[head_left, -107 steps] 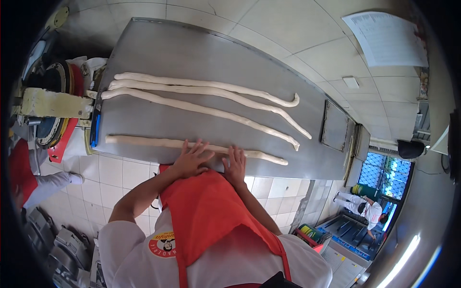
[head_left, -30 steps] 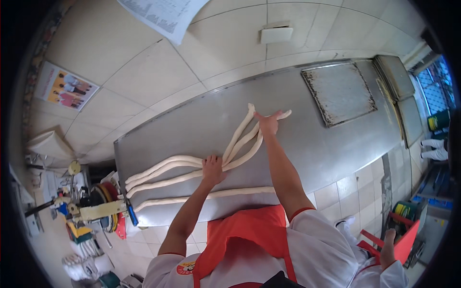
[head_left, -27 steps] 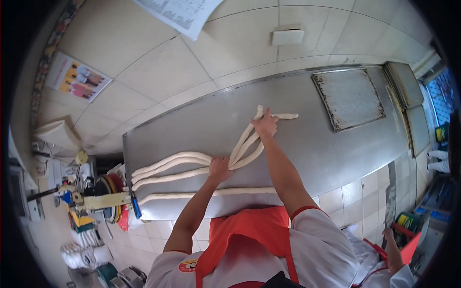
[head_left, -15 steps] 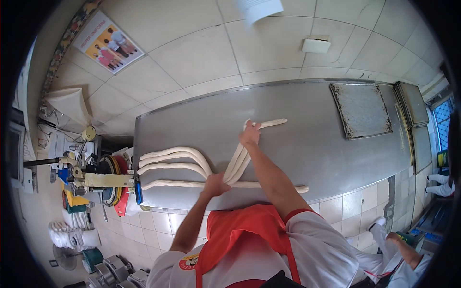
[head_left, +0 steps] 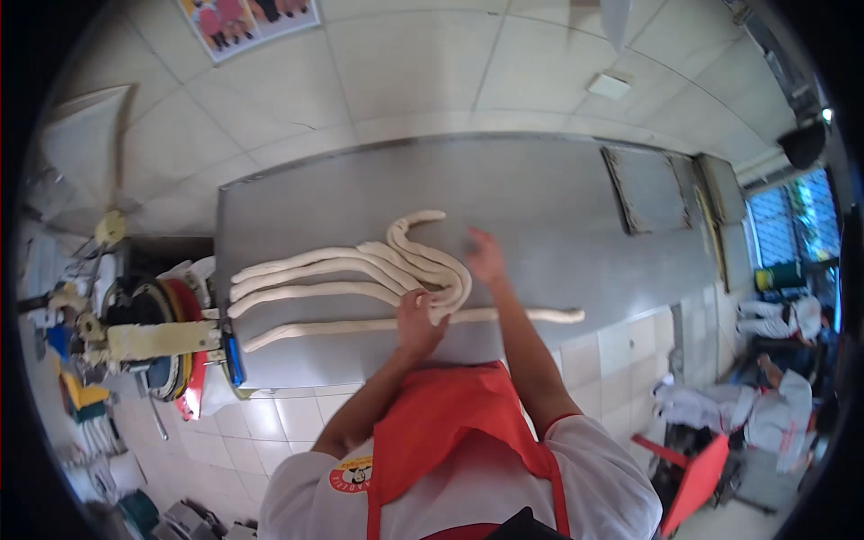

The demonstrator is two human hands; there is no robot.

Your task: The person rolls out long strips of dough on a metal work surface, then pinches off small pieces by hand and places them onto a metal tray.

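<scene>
Several long pale dough ropes (head_left: pixel 342 256) lie on the steel table, running from the left and doubling back in a tight bend at the middle. One folded end (head_left: pixel 416 218) curls up and to the right. My left hand (head_left: pixel 421 326) grips the ropes at the near side of the bend, fingers over them and thumb apart. To the right of the bend, my right hand (head_left: pixel 487 257) is raised off the dough, somewhat blurred, fingers stretched out and holding nothing. A single straight dough rope (head_left: pixel 315 330) lies along the near edge, passing beneath or behind my left hand.
The steel table (head_left: pixel 540 234) meets a tiled wall at the back. A dark-rimmed baking tray (head_left: pixel 648 191) lies at the far right, with more trays (head_left: pixel 720 193) beyond. A machine with a cream arm (head_left: pixel 162 340) stands at the left end. Other people (head_left: pixel 765 409) are at the right.
The stretched bundle of ropes has been laid down in a curved bend. My right hand has let go and moved clear to the right. The view has shifted.
</scene>
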